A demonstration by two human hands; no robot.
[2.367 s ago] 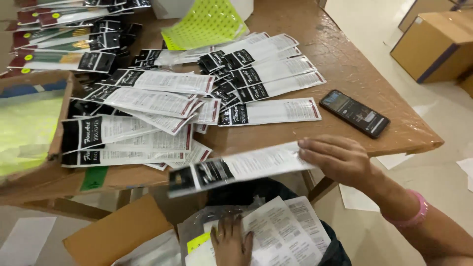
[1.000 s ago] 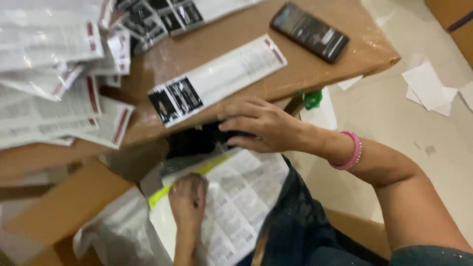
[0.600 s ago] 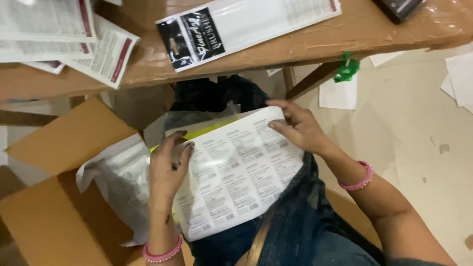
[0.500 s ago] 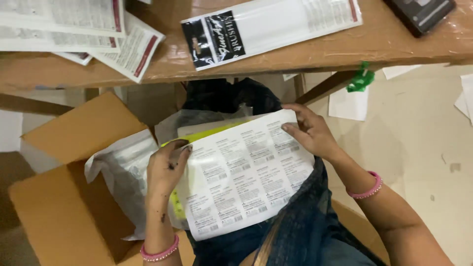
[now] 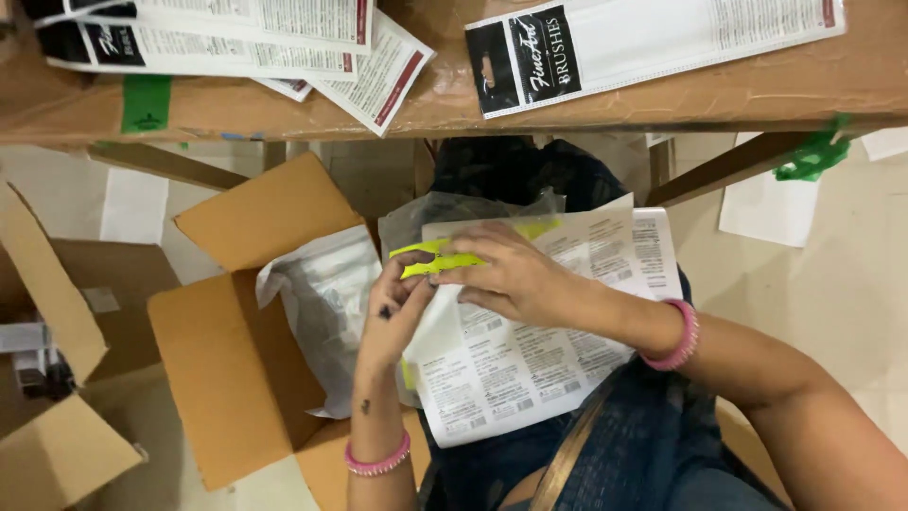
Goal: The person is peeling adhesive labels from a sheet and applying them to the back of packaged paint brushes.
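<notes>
Head view looks down at your lap, where a white label sheet point(image 5: 530, 360) lies on your dark clothing. Your right hand point(image 5: 515, 279) rests on its upper part, fingers curled together and pinching a small yellow-green sticker point(image 5: 440, 263) at the sheet's top left edge. Your left hand point(image 5: 397, 317) meets it from below, fingertips closed on the same sticker. An open cardboard box point(image 5: 236, 369) with a plastic bag point(image 5: 326, 303) sits just to the left, and a wooden table edge point(image 5: 662, 99) runs above.
</notes>
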